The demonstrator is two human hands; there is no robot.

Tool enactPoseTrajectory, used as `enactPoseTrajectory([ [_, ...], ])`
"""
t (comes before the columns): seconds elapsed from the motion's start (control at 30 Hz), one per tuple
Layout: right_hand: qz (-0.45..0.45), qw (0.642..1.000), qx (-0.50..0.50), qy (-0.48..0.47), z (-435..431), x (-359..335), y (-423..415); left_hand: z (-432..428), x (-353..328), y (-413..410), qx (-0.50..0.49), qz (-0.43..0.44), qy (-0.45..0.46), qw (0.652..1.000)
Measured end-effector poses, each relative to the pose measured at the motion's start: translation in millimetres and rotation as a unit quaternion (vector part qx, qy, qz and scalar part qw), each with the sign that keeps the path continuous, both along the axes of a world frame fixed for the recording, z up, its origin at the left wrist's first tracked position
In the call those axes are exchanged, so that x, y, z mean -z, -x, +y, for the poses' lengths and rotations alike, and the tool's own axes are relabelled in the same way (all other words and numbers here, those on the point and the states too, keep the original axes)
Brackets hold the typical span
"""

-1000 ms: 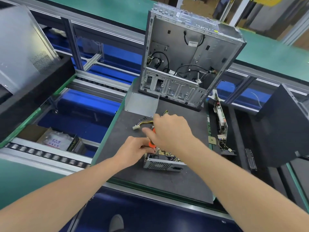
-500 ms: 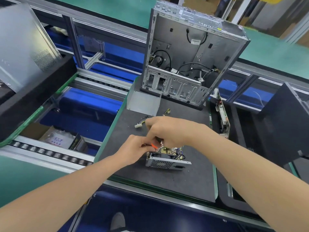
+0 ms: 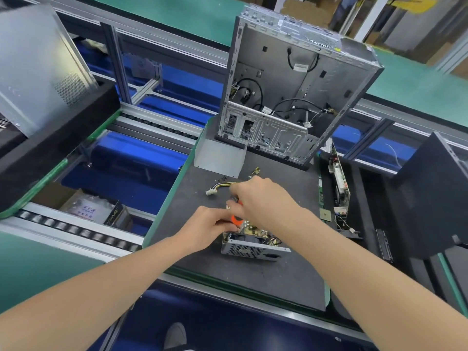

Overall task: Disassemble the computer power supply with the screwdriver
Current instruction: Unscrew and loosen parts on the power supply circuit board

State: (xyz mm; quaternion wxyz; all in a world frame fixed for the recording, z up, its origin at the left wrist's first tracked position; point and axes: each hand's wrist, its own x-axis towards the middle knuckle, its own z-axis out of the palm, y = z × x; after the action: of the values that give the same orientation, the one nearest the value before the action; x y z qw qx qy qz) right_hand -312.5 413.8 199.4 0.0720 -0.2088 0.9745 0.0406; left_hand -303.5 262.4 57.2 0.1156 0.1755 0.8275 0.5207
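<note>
- Grey perforated metal power supply [image 3: 253,250]: my right hand [image 3: 263,201], gripping the orange-handled screwdriver [image 3: 236,219], has shifted left, onto another screw, I judge.
- Left hand [image 3: 210,228]: its grip I cannot tell.

Both forearms reaching forward, right hand [image 3: 263,201] curled round screwdriver [image 3: 236,219] handle, left hand [image 3: 210,226] fingers curled against its lower end

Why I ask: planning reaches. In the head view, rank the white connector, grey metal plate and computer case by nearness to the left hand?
From the left hand:
1. white connector, just beyond it.
2. grey metal plate, farther back.
3. computer case, upright at the far edge.
</note>
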Motion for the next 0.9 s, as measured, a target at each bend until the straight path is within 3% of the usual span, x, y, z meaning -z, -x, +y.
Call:
enactPoseTrajectory([
  [0.13,-0.128,0.973,-0.188,0.031,19.6,-21.0,20.4,-1.8,-2.9,2.0,0.013,-0.039,-0.034,0.999],
  [0.27,-0.138,0.953,-0.269,0.036,19.5,-16.6,21.8,-0.3,-4.3,2.4,0.009,-0.027,-0.02,0.999],
  [0.4,-0.16,0.962,-0.209,0.073,19.8,-18.5,15.4,3.8,-1.4,1.7,-0.013,-0.013,0.008,1.0],
  [0.5,0.002,0.998,-0.04,0.052,10.5,-15.5,2.8,6.2,-1.0,1.6,-0.009,-0.022,-0.006,1.0],
  [0.57,0.068,0.995,0.077,-0.014,-3.9,-11.7,-6.7,6.3,-0.1,1.5,-0.002,-0.016,-0.002,1.0],
  [0.67,0.004,0.99,0.137,0.015,-9.2,-2.2,-7.4,3.3,0.9,2.5,0.016,-0.038,-0.023,0.999],
  [0.8,-0.081,0.996,-0.004,0.047,1.3,-11.0,-0.4,-3.6,2.2,3.4,0.034,-0.049,-0.051,0.997],
  [0.9,-0.138,0.976,-0.158,0.055,11.1,-20.9,6.1,-5.3,-0.7,3.2,0.038,-0.04,-0.053,0.997],
])
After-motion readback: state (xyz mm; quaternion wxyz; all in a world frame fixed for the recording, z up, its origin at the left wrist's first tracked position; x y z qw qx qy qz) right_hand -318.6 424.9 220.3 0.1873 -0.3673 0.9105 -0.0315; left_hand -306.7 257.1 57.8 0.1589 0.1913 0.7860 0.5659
